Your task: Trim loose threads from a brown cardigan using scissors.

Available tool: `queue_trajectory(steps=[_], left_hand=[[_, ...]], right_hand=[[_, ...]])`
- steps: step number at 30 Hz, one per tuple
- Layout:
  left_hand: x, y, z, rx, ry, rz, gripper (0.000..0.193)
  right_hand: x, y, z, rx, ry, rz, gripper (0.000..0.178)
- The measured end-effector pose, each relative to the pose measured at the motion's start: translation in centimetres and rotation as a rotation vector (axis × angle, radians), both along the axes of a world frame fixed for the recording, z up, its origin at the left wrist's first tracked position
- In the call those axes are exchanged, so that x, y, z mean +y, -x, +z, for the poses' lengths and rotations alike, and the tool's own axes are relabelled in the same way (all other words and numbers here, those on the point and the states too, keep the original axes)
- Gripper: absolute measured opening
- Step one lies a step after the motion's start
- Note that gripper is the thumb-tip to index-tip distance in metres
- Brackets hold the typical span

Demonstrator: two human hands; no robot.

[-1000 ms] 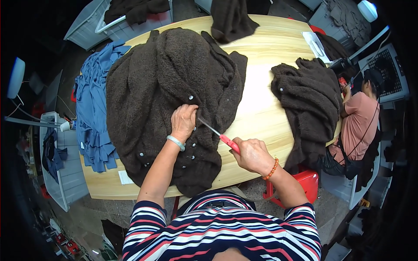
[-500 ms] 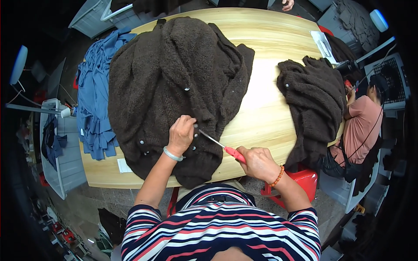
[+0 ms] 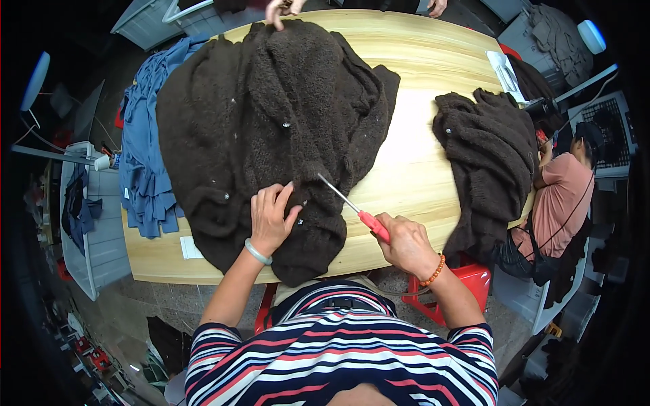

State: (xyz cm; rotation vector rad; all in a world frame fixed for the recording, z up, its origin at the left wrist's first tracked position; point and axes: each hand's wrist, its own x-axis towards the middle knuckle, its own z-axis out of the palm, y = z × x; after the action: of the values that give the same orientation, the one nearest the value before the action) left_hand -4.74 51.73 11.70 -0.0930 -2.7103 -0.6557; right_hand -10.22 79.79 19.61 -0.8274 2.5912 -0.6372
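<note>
A large heap of dark brown knitted garments (image 3: 203, 142) with small shiny buttons lies before me. My left hand (image 3: 271, 220) rests on its near part, fingers and thumb apart, with nothing held. A small shiny button (image 3: 300, 222) sits on the knit beside the thumb. In my right hand (image 3: 408, 247) I hold a red-handled tool (image 3: 374, 224) with a thin straight metal shaft. Its tip points up and left, over or against the knit right of my left hand; contact cannot be made out.
Blue folded garments (image 3: 145, 149) lie at the table's left edge. Another dark brown garment (image 3: 484, 149) lies on the right, near a person (image 3: 558, 196) in a pink top. Another person's hand (image 3: 281, 10) reaches onto the heap's far edge. A red stool (image 3: 467, 291) stands below the table edge.
My left hand has moved slightly left and spread its fingers off the knit it pinched. The tool's tip has moved up, away from it. Another person's hand now reaches the heap's far edge.
</note>
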Motion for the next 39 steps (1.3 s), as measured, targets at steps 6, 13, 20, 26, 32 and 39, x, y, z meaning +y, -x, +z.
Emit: queue_trajectory(steps=[6,13,20,26,32,39], left_hand=[[-1.6,-0.4,-3.3,-0.007,-0.219,0.104,0.031],[-1.5,-0.5,-4.6,-0.205,-0.908,0.137,0.007],[3.9,2.6,1.8,0.144,-0.27,-0.06,0.026],[9.6,13.4,-3.3,-0.288,-0.578,0.118,0.065],[7.9,21.5,-10.0,-0.698,-0.557,0.249,0.061],[9.7,22.3,-10.8,-0.63,-0.773,0.216,0.04]], right_hand=[[-1.2,-1.7,0.2,0.004,-0.021,0.185,0.013],[-1.6,-2.0,-0.1,-0.079,-0.072,0.248,0.017],[2.4,-1.5,-1.2,-0.07,0.086,-0.052,0.019],[5.6,-1.4,-2.5,-0.061,0.031,-0.311,0.018],[6.0,0.0,-3.6,-0.101,0.038,-0.379,0.019],[6.2,2.1,-6.2,-0.155,-0.005,-0.375,0.018]])
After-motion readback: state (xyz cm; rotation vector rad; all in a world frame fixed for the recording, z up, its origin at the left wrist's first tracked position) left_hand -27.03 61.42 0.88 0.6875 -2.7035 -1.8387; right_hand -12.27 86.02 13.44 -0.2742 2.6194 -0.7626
